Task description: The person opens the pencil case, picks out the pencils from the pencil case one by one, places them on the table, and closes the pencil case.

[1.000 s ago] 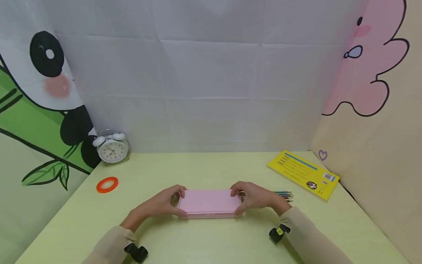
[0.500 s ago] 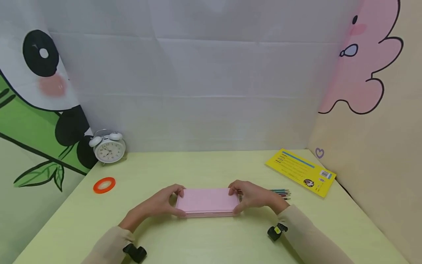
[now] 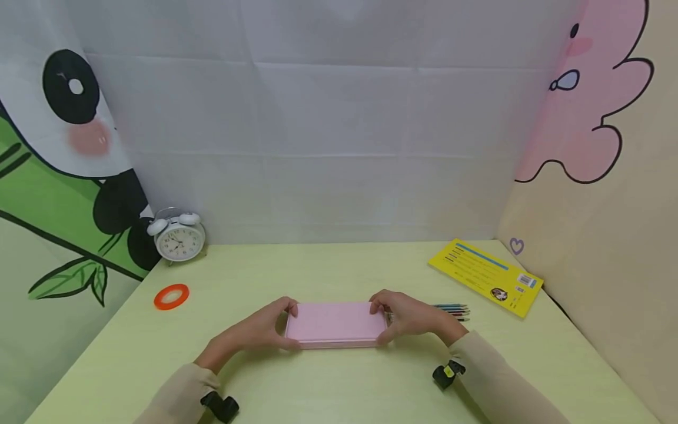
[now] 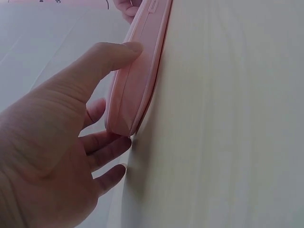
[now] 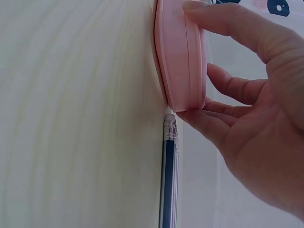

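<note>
A closed pink pencil case point(image 3: 336, 322) lies lengthwise on the table, its flat lid facing up. My left hand point(image 3: 262, 325) holds its left end; in the left wrist view the thumb point(image 4: 124, 53) lies against the front side and the fingers are at the end and back. At the other end, my right hand point(image 3: 409, 316) grips the case in the same manner, thumb in front and fingers behind. Several pencils point(image 3: 452, 312) lie just right of the case, partly hidden by the right hand. The right wrist view shows a dark pencil point(image 5: 168, 175) with its eraser end close to the case.
A yellow booklet point(image 3: 486, 277) lies at the back right of the table point(image 3: 339, 388). At the back left stands a white alarm clock point(image 3: 180, 242), with an orange tape ring point(image 3: 172, 297) in front of it. Both forearms carry small black wrist cameras.
</note>
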A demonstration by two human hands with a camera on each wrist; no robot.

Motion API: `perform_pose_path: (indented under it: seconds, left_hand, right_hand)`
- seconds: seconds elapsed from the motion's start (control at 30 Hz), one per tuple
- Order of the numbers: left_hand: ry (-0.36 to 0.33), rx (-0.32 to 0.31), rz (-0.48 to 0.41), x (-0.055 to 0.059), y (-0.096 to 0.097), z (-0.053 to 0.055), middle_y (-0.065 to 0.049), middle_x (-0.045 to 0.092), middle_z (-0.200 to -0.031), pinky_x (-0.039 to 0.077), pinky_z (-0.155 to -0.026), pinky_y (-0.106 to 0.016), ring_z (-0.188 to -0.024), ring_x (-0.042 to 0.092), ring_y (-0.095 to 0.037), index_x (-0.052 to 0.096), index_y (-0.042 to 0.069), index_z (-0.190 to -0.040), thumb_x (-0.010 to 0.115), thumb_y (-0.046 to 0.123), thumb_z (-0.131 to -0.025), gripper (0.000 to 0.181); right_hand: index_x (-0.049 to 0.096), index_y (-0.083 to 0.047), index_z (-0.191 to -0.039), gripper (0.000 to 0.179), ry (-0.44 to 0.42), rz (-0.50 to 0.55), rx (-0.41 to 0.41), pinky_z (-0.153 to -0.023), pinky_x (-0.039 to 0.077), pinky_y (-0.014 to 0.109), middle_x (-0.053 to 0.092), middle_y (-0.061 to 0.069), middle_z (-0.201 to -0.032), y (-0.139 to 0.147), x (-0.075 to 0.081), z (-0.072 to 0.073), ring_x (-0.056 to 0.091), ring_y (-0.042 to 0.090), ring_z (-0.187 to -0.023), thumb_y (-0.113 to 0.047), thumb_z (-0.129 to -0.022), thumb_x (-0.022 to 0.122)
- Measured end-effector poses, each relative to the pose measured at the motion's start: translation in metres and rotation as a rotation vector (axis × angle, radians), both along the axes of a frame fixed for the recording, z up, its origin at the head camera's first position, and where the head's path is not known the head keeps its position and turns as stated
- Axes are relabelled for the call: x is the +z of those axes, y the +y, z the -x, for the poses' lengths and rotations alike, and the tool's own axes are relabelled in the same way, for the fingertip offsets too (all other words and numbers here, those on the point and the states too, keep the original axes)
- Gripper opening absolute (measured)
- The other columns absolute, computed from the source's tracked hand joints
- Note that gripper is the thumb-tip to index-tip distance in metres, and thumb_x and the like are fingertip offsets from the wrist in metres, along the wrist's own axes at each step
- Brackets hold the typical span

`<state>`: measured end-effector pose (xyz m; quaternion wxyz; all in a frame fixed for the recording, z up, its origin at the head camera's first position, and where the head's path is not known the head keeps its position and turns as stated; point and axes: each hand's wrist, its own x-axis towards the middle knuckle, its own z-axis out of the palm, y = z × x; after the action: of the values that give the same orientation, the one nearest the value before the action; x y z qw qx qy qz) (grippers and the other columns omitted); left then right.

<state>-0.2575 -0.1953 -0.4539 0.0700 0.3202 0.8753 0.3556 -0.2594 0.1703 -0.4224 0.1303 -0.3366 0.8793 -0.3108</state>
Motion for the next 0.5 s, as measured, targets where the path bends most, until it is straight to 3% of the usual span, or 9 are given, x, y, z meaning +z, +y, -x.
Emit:
perform_pose_path:
  seconds: [0.5]
  left_hand:
    - [0.015,0.007,0.007,-0.0035,-0.0027,0.0,0.003,0.054,-0.112,0.041,-0.095,-0.044,-0.108,0.051,-0.02,0.05,0.016,-0.106,0.089,0.039,-0.073,0.055]
  right_hand:
    - [0.061,-0.015,-0.114,0.052,0.01,0.013,0.021,-0.102,0.041,0.043,0.054,0.002,-0.132,0.001,-0.0058,0.0012,0.051,0.022,-0.117,-0.032,-0.074,0.089]
